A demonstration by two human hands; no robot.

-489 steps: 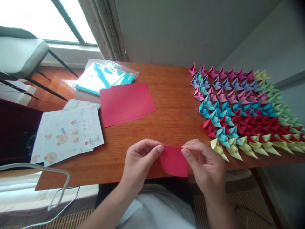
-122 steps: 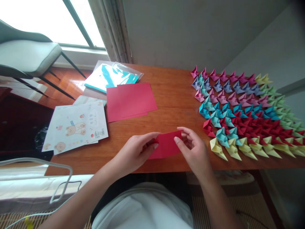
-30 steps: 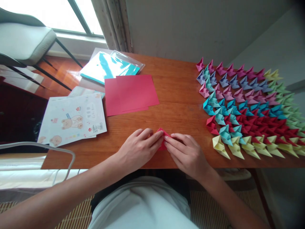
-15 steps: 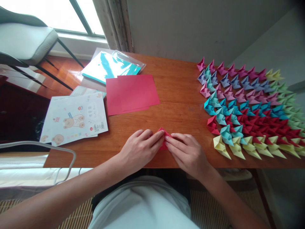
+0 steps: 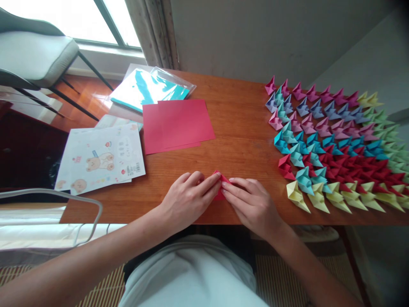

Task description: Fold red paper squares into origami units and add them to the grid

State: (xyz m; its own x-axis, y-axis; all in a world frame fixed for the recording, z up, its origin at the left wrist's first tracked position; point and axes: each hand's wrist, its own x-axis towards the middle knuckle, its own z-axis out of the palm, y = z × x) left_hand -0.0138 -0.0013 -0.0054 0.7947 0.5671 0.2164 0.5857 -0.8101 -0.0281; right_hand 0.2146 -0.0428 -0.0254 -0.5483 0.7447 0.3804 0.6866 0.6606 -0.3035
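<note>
A small folded piece of red paper lies at the front of the wooden table, mostly covered by fingers. My left hand grips it from the left, its fingertips pressed on the upper part. From the right, my right hand pinches the paper's other side, fingers close together. The two sets of fingertips almost meet over the paper. Just beyond my hands lie two flat red sheets, one overlapping the other.
Rows of folded paper figures in several colours fill the table's right side. A clear packet of blue paper lies at the back left, near bear-printed packs. A white cable loops by the left edge; a chair stands beyond.
Both hands stay on the red paper with almost no movement. The whole view has shifted very slightly.
</note>
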